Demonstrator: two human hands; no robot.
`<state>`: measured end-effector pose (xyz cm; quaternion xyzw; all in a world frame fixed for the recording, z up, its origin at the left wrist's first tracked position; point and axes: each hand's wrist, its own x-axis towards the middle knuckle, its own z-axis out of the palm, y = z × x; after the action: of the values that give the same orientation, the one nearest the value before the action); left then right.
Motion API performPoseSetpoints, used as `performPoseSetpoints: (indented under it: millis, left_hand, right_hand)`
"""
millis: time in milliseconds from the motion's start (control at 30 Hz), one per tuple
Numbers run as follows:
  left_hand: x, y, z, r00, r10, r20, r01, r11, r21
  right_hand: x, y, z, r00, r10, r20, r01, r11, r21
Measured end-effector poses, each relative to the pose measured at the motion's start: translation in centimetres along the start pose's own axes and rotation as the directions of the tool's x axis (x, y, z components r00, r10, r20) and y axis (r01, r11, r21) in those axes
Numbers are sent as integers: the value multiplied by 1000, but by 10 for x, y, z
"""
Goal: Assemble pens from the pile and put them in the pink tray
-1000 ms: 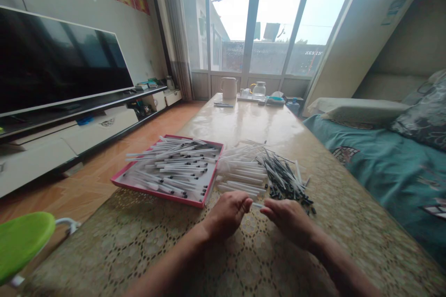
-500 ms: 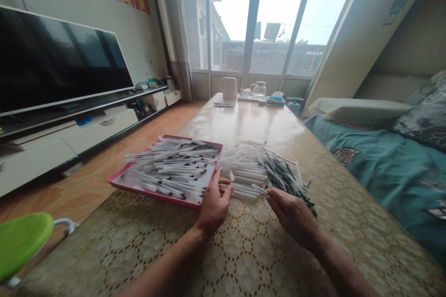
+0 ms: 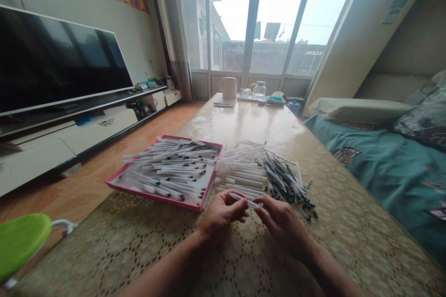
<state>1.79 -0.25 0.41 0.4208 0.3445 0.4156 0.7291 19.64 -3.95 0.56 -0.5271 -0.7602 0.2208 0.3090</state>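
Note:
Low over the near part of the table, my left hand (image 3: 223, 216) pinches a slim white pen barrel (image 3: 239, 197). My right hand (image 3: 284, 222) is closed at the other end of it, fingertips almost meeting the left ones. Whether a separate refill sits in the right fingers is hidden. Just beyond the hands lies a pile of translucent white pen barrels (image 3: 244, 171). To its right is a heap of thin dark and grey refills (image 3: 284, 174), with small black plugs (image 3: 310, 209) at its near edge. A pink-rimmed tray (image 3: 153, 194) on the left holds many white pens with black ends (image 3: 177, 167).
Lace-patterned cover lies over the long table (image 3: 146, 246). At its far end stand a beige jug (image 3: 229, 88) and a glass pitcher (image 3: 259, 89). A green stool (image 3: 24, 243) is at lower left, a teal-covered sofa (image 3: 386, 162) on the right.
My hands have come together toward the near side of the piles. The right hand moved left to meet the left hand, and one white barrel is now held between both.

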Motion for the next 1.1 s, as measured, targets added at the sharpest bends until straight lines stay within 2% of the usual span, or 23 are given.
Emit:
performPoseSetpoints:
  millis: [67,133,233,433,600,800,1000,1100]
  left_hand:
    - [1,0,0,995,-3,-95,-6,996,-89]
    - [3,-1,-1,986,-7,-164,-17,990,-143]
    - [4,-1,-1,979,-6,-203,-25,988,-151]
    - [3,-1,0,972,6,-235,-40,990,-138]
    - [3,-2,1,970,16,-243,-47,991,-124]
    - [3,-1,2,966,16,-259,-49,992,-119]
    - [4,-1,2,968,10,-251,-43,991,-126]
    - [4,-1,2,968,7,-252,-41,991,-130]
  right_hand:
    - [-1,6,-5,990,134,-37,-124,973,197]
    - [-2,14,-9,973,228,-40,-198,908,369]
    - [-2,23,-13,967,252,-22,-213,858,467]
    - [0,28,-15,975,221,15,-203,867,455]
    - [-1,24,-17,969,244,42,-236,858,455]
    - [1,20,-18,960,282,0,-241,822,515]
    - [1,27,-15,970,242,-24,-214,899,383]
    - [1,28,-15,972,233,-24,-204,890,407]
